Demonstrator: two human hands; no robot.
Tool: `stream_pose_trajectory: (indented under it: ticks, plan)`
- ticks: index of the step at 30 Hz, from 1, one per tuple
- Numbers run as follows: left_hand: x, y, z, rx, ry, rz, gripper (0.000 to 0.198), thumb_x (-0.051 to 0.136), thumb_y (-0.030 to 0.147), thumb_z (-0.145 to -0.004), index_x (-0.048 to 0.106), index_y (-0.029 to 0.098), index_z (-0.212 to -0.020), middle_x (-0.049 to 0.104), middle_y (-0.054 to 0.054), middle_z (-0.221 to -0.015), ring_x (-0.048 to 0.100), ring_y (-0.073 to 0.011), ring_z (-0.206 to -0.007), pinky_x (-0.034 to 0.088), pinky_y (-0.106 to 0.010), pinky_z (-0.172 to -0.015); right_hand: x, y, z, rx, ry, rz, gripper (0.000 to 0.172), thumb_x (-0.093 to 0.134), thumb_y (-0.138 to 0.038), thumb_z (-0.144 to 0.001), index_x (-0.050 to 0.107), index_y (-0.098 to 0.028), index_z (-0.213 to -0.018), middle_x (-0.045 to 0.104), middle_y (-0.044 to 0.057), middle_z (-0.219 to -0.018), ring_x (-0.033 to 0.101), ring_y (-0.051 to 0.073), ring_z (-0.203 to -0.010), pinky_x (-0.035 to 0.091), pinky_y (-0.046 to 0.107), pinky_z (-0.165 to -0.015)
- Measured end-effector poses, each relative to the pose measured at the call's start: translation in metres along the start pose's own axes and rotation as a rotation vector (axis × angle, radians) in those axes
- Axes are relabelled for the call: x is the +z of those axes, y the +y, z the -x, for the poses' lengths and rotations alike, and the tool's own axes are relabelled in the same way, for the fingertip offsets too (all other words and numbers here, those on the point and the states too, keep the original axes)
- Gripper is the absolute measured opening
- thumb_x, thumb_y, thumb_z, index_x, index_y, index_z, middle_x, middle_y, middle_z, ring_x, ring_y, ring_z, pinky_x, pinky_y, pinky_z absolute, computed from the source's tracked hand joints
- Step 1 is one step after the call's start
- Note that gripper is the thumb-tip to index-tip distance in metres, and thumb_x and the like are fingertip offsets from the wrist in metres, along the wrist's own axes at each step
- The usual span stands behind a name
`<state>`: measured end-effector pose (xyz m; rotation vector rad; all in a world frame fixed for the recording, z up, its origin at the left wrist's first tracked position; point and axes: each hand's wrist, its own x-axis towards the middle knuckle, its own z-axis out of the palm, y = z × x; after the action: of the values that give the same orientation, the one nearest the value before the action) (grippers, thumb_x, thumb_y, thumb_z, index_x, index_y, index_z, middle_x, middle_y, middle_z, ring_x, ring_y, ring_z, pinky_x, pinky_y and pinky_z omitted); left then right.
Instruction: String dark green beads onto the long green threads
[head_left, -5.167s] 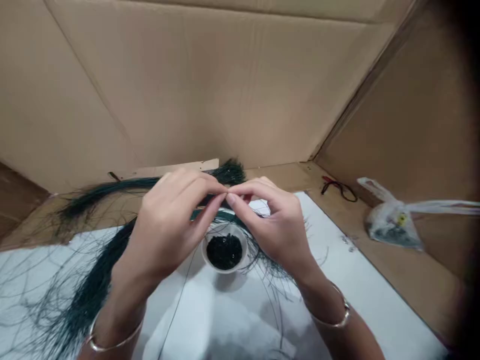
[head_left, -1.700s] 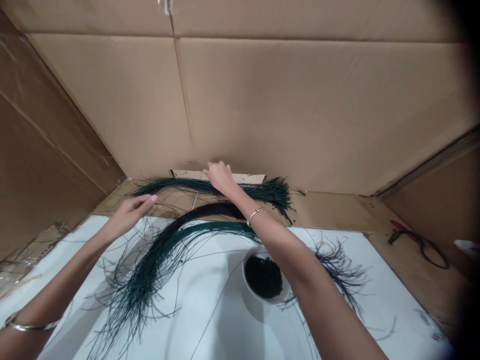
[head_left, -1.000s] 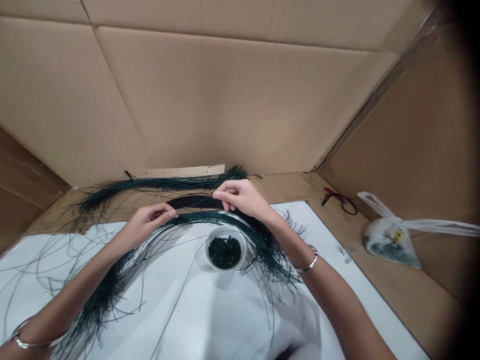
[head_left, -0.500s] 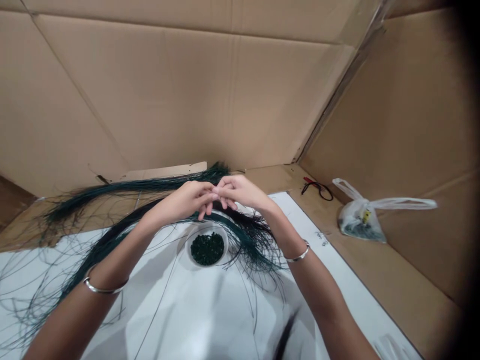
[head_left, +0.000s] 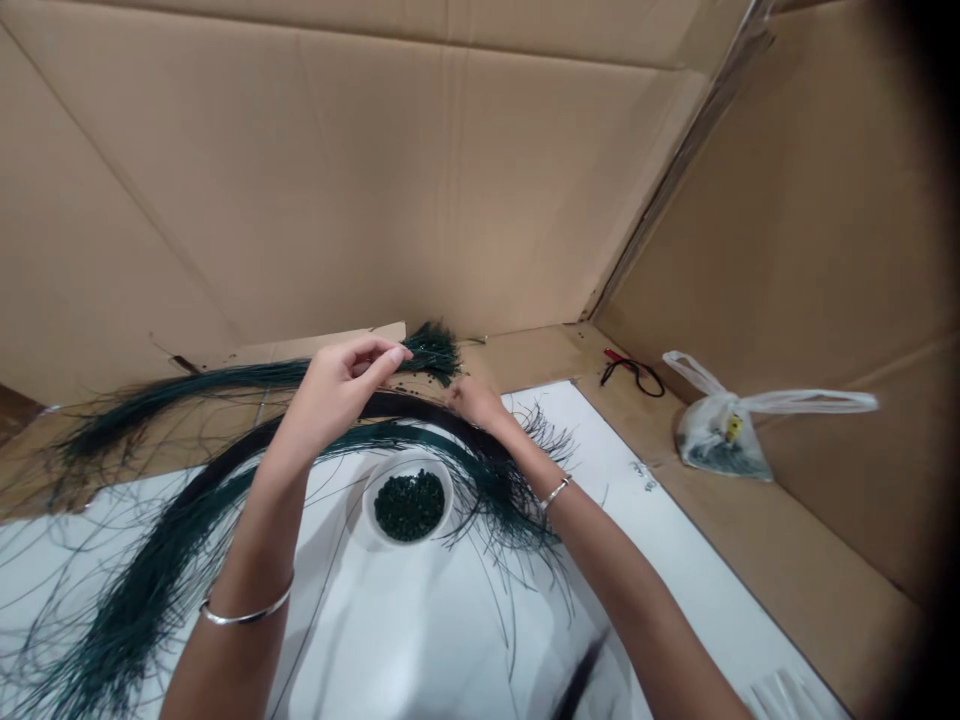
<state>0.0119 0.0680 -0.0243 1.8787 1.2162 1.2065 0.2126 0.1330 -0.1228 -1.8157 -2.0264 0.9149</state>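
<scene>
At centre, the left hand (head_left: 330, 395) closes in a pinch, on what, if anything, I cannot tell; the right hand (head_left: 478, 402) hides its fingertips, grip unclear. Below, the bowl (head_left: 370, 522) of bits (head_left: 409, 505) sits inside the curving green bundle (head_left: 146, 575), likely for easy reach.

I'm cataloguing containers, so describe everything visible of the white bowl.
The white bowl is round, smooth and plastic-looking. It stands upright on the white surface, holding small dark green pieces. Dark green strands curve around its far side; contact is unclear. The left hand and right hand do not touch it.
</scene>
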Motion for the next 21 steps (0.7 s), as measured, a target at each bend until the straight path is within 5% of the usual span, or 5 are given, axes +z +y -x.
stream_pose_trajectory:
  ticks: [8,11,13,16,21]
  plan:
    - [0.001,-0.013,0.003,0.044,0.001,0.045,0.025,0.059,0.039,-0.098,0.070,0.017,-0.102,0.069,-0.002,-0.073,0.056,-0.0107,-0.053,0.042,-0.022,-0.051,-0.036,-0.008,0.007,-0.082,0.098,-0.245,0.020,0.066,-0.030,-0.099,0.070,-0.015,-0.112,0.072,0.009,-0.114,0.070,0.021,-0.098,0.060,0.039,-0.086]
    - [0.002,-0.012,0.003,0.074,-0.010,0.038,0.025,0.057,0.040,-0.101,0.068,0.018,-0.104,0.077,-0.008,-0.092,0.071,-0.0166,-0.077,0.052,-0.024,-0.064,-0.045,-0.020,0.020,-0.195,0.051,-0.491,0.011,0.064,-0.022,-0.097,0.072,-0.014,-0.096,0.074,0.004,-0.080,0.063,0.012,-0.067,0.057,0.027,-0.071]
    - [0.003,-0.010,0.004,0.111,0.025,0.018,0.023,0.056,0.039,-0.102,0.068,0.019,-0.105,0.078,-0.009,-0.104,0.073,-0.0196,-0.098,0.054,-0.029,-0.085,-0.050,-0.028,0.030,-0.280,0.005,-0.669,0.016,0.068,-0.025,-0.092,0.070,-0.017,-0.106,0.072,0.000,-0.073,0.057,0.009,-0.058,0.053,0.023,-0.063]
    - [0.007,-0.008,0.005,0.167,0.083,0.008,0.021,0.054,0.037,-0.104,0.068,0.022,-0.109,0.076,-0.008,-0.117,0.068,-0.0213,-0.116,0.047,-0.034,-0.105,-0.055,-0.042,0.043,-0.361,-0.053,-0.893,0.025,0.071,-0.035,-0.087,0.069,-0.020,-0.107,0.072,0.000,-0.075,0.059,0.009,-0.058,0.053,0.020,-0.057]
    - [0.019,-0.005,0.007,0.170,0.149,0.102,0.021,0.052,0.039,-0.104,0.062,0.021,-0.107,0.076,-0.007,-0.108,0.074,-0.0199,-0.102,0.055,-0.031,-0.092,-0.048,-0.062,0.053,-0.447,-0.112,-1.251,0.019,0.073,-0.033,-0.083,0.073,-0.021,-0.099,0.078,0.003,-0.098,0.070,0.009,-0.079,0.059,0.016,-0.070]
